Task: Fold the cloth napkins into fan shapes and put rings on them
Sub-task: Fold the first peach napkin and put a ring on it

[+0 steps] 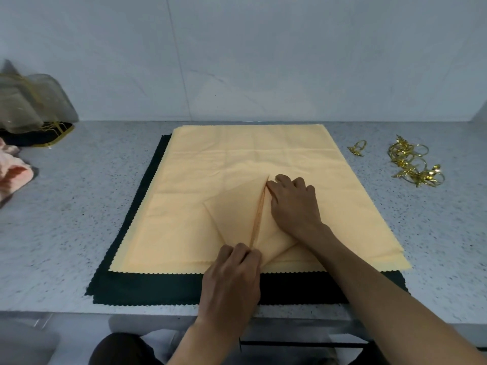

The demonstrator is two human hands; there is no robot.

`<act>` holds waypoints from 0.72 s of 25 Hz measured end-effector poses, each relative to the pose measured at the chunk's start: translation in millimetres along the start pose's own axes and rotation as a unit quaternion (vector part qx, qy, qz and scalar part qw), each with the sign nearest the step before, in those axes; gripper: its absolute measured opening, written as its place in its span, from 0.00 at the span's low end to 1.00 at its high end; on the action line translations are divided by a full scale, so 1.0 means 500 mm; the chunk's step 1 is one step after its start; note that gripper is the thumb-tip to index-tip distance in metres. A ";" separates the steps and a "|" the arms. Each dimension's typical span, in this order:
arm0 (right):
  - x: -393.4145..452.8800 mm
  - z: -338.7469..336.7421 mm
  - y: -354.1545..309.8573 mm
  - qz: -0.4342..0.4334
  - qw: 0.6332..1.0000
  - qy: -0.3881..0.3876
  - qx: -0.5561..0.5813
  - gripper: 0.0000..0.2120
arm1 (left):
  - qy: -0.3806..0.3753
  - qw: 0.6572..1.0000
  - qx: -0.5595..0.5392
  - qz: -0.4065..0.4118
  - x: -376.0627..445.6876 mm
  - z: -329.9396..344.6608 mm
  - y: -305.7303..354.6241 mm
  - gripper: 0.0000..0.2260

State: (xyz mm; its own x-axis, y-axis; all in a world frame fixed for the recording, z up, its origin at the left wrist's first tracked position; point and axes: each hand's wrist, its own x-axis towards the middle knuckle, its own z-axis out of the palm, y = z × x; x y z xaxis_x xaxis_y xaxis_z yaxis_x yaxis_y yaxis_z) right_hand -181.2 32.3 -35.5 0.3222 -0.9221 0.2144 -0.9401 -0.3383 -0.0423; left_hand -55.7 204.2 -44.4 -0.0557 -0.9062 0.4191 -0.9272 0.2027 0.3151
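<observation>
A peach napkin point(232, 214) lies partly folded on a stack of flat peach napkins point(237, 154). A raised pleat ridge runs down its middle, from far to near. My left hand point(232, 280) pinches the near end of that ridge with curled fingers. At the ridge's far end, my right hand point(292, 204) has its bent fingertips gripping the fold. Gold napkin rings point(413, 164) lie in a pile at the right on the counter, and a single ring point(358, 148) sits apart to their left.
Dark green cloths point(158, 285) lie under the peach stack, reaching close to the speckled counter's front edge point(79, 310). A pink cloth point(13, 175) and a sheer gold-trimmed bag point(29, 104) sit at the far left. A white wall stands behind.
</observation>
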 end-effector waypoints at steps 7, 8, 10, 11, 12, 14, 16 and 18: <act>-0.040 -0.079 0.024 0.076 0.964 0.117 0.225 0.17 | 0.034 0.990 -0.118 -0.065 0.059 -0.080 -0.023 0.08; -0.068 -0.100 0.038 0.100 0.951 0.136 0.258 0.14 | 0.032 0.987 -0.121 -0.103 0.091 -0.085 -0.057 0.09; -0.138 -0.130 0.058 0.136 0.941 0.087 0.299 0.03 | -0.037 0.981 -0.086 -0.171 0.157 -0.084 -0.127 0.12; -0.172 -0.140 0.057 0.146 0.935 0.031 0.321 0.02 | -0.088 0.977 -0.062 -0.183 0.177 -0.082 -0.149 0.13; -0.199 -0.143 0.053 0.148 0.928 -0.022 0.342 0.03 | -0.116 0.976 -0.046 -0.179 0.189 -0.075 -0.161 0.12; -0.225 -0.139 0.044 0.140 0.918 -0.072 0.363 0.06 | -0.116 0.979 -0.040 -0.160 0.186 -0.073 -0.158 0.10; -0.217 -0.135 0.045 0.145 0.915 -0.062 0.372 0.11 | -0.098 0.979 -0.060 -0.171 0.165 -0.088 -0.139 0.10; -0.185 -0.128 0.060 0.164 0.905 -0.053 0.390 0.13 | -0.089 0.978 -0.075 -0.172 0.131 -0.104 -0.111 0.14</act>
State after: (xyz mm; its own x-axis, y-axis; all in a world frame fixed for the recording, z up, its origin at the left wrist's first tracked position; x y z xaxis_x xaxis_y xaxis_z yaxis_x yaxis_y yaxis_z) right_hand -246.4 119.2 5.8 0.0883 -0.9957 -0.0265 -0.6356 -0.0358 -0.7711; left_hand 11.6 153.0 9.8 0.1733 -0.9781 0.1150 -0.8380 -0.0851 0.5389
